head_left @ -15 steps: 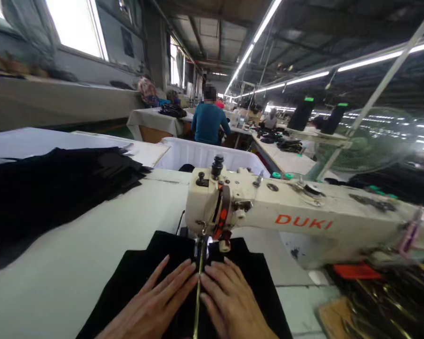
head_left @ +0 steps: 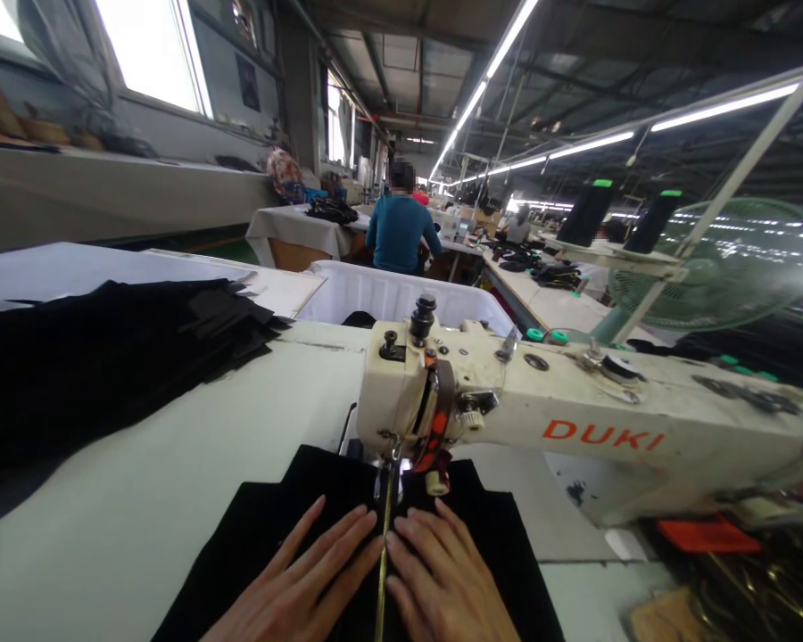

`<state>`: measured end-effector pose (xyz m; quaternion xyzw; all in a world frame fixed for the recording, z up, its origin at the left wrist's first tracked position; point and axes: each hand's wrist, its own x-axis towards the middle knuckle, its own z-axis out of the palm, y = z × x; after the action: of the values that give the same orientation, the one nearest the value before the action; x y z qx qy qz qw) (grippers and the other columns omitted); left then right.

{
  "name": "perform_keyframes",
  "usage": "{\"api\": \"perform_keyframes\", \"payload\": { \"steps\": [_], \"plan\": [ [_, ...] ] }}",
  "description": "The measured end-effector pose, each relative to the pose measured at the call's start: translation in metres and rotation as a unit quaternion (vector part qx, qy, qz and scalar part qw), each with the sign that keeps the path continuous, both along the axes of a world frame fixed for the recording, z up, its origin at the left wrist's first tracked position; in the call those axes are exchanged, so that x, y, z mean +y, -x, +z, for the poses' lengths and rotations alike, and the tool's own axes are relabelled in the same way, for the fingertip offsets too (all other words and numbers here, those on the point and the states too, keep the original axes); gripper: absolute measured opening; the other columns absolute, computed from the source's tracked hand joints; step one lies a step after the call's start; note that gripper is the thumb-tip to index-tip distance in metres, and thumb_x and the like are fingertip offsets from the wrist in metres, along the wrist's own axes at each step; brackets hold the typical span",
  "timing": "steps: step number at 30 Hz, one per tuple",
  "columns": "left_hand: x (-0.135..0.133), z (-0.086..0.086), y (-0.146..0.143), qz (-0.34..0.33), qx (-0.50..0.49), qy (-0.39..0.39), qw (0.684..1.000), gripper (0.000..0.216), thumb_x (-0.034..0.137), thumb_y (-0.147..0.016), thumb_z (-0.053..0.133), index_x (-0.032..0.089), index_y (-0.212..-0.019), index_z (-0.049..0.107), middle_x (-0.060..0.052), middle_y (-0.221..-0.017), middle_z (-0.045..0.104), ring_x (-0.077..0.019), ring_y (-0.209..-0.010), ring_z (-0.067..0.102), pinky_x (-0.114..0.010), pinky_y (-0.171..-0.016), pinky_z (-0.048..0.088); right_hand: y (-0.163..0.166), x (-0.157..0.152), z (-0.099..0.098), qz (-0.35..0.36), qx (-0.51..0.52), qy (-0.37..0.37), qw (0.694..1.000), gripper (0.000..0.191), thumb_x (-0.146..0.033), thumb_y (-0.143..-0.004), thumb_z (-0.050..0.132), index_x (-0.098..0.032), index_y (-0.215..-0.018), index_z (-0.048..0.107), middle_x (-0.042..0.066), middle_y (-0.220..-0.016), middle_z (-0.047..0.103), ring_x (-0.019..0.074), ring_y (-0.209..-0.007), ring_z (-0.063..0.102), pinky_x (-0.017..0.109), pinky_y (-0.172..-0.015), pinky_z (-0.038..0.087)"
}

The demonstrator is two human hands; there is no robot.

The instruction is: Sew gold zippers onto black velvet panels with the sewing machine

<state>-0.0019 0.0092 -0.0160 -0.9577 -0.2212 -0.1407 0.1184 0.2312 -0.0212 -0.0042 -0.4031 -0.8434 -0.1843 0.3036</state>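
Observation:
Black fabric (head_left: 241, 544) lies on the white table under the head of a sewing machine (head_left: 509, 392) marked "DUKI". A gold-toothed zipper (head_left: 382, 580) runs straight down the fabric's middle and passes beneath the presser foot (head_left: 386, 477). Left of the zipper, my left hand (head_left: 301, 571) rests flat on the cloth, fingers stretched out towards the needle. On the other side my right hand (head_left: 445, 571) also lies flat, its fingertips close beside the zipper teeth. Both hands press from above and grasp nothing.
A pile of black cut pieces (head_left: 107, 374) covers the table's left. Behind the machine stands a white plastic bin (head_left: 401, 283). Gold-toothed zippers (head_left: 763, 588) and a red item (head_left: 709, 533) lie at right. A person in a blue top (head_left: 401, 230) sits ahead; a green fan (head_left: 716, 263) stands right.
The camera view has shifted a little, so the machine appears slightly further right and lower. My hands and the fabric keep nearly the same place relative to the presser foot.

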Motion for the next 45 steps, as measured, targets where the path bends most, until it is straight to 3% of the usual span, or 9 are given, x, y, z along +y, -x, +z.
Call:
{"api": "perform_keyframes", "payload": {
  "steps": [5, 11, 16, 21, 27, 37, 45],
  "plan": [
    [0.001, -0.005, -0.002, 0.007, -0.008, -0.033, 0.999, 0.06, 0.015, -0.093, 0.047, 0.019, -0.151, 0.035, -0.005, -0.15, 0.047, -0.0206, -0.136, 0.047, -0.042, -0.115, 0.035, -0.001, 0.001, -0.001, -0.001, -0.031, -0.009, 0.999, 0.032, -0.025, -0.104, 0.04, -0.018, -0.105, 0.071, -0.001, -0.107, 0.075, 0.0172, -0.095, 0.073, 0.033, -0.093, 0.059],
    [0.002, 0.001, -0.001, -0.016, -0.023, 0.003, 1.0, 0.06, 0.019, -0.092, 0.053, 0.015, -0.15, 0.038, -0.008, -0.145, 0.054, -0.0224, -0.134, 0.05, -0.041, -0.118, 0.031, -0.002, 0.001, -0.001, 0.005, -0.061, -0.01, 0.998, 0.029, -0.024, -0.102, 0.043, -0.017, -0.107, 0.072, -0.001, -0.11, 0.075, 0.0178, -0.096, 0.073, 0.034, -0.092, 0.06],
    [0.0, 0.006, -0.003, -0.012, -0.026, 0.05, 0.998, 0.067, 0.024, -0.093, 0.056, 0.022, -0.154, 0.029, -0.007, -0.146, 0.053, -0.0237, -0.133, 0.051, -0.042, -0.116, 0.034, -0.003, 0.0, -0.001, 0.01, -0.063, -0.005, 0.998, 0.031, -0.023, -0.102, 0.042, -0.017, -0.108, 0.072, -0.001, -0.111, 0.075, 0.0173, -0.098, 0.072, 0.032, -0.096, 0.057],
    [-0.003, 0.022, -0.004, 0.003, -0.026, 0.112, 0.993, 0.076, 0.019, -0.091, 0.057, 0.024, -0.157, 0.019, -0.008, -0.151, 0.046, -0.026, -0.137, 0.046, -0.048, -0.116, 0.034, -0.004, 0.003, 0.003, 0.005, -0.083, 0.015, 0.996, 0.035, -0.024, -0.105, 0.037, -0.017, -0.112, 0.07, -0.002, -0.114, 0.074, 0.0158, -0.102, 0.071, 0.03, -0.099, 0.054],
    [0.002, 0.039, -0.007, 0.042, -0.018, 0.165, 0.985, 0.089, 0.04, -0.083, 0.071, 0.02, -0.156, 0.024, -0.013, -0.154, 0.039, -0.0336, -0.141, 0.039, -0.058, -0.114, 0.031, -0.004, 0.015, 0.008, -0.016, -0.09, 0.052, 0.995, 0.038, -0.024, -0.106, 0.031, -0.018, -0.119, 0.067, -0.001, -0.119, 0.072, 0.0174, -0.107, 0.069, 0.036, -0.099, 0.056],
    [0.02, 0.028, -0.009, 0.048, -0.024, 0.17, 0.984, 0.087, 0.042, -0.085, 0.067, 0.025, -0.157, 0.02, -0.012, -0.157, 0.034, -0.0377, -0.141, 0.035, -0.062, -0.104, 0.041, -0.008, 0.028, -0.008, -0.034, -0.048, 0.099, 0.993, 0.033, -0.024, -0.103, 0.04, -0.021, -0.128, 0.062, 0.002, -0.126, 0.068, 0.0228, -0.112, 0.067, 0.046, -0.102, 0.053],
    [0.02, 0.028, -0.007, 0.049, -0.018, 0.169, 0.984, 0.085, 0.043, -0.087, 0.065, 0.024, -0.157, 0.019, -0.013, -0.157, 0.034, -0.0361, -0.142, 0.033, -0.06, -0.106, 0.04, -0.009, 0.028, -0.01, -0.045, -0.041, 0.113, 0.992, 0.031, -0.023, -0.101, 0.046, -0.02, -0.128, 0.062, 0.004, -0.126, 0.068, 0.0245, -0.112, 0.067, 0.048, -0.105, 0.05]
  ]
}}
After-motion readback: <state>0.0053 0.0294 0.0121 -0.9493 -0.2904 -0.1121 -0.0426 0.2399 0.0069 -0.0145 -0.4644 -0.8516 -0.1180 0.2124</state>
